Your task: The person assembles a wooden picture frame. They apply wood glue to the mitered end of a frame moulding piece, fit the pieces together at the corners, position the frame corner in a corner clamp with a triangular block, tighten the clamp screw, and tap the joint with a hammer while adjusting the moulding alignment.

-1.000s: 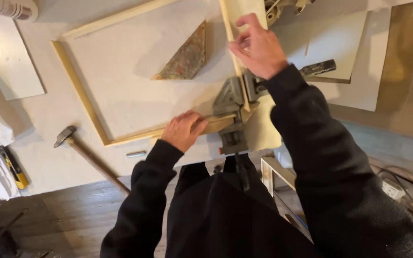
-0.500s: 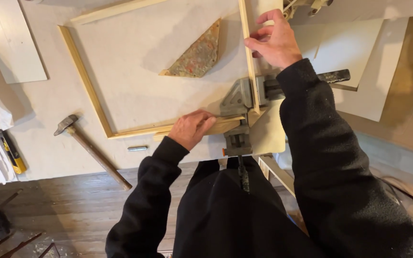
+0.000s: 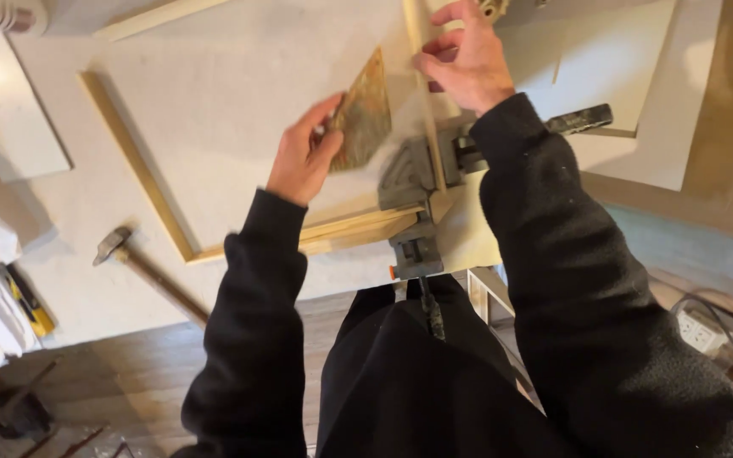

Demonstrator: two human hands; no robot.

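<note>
- Our left hand [image 3: 303, 157] has its fingers closed on the edge of a triangle plate [image 3: 363, 114]. The plate is flat, mottled brown-green w/ rusty look, and lies on the white counter [image 3: 214, 119] inside the wood frame [image 3: 154, 208].
- Our right hand [image 3: 466, 59] pinches the upright frame strip [image 3: 419, 51] btw. thumb and fingers, just above the corner.
- A grey corner clamp [image 3: 411, 174] grips the frame corner, near the counter edge.
- A hammer [image 3: 142, 271] lies at left, well apart from both hands.
</note>
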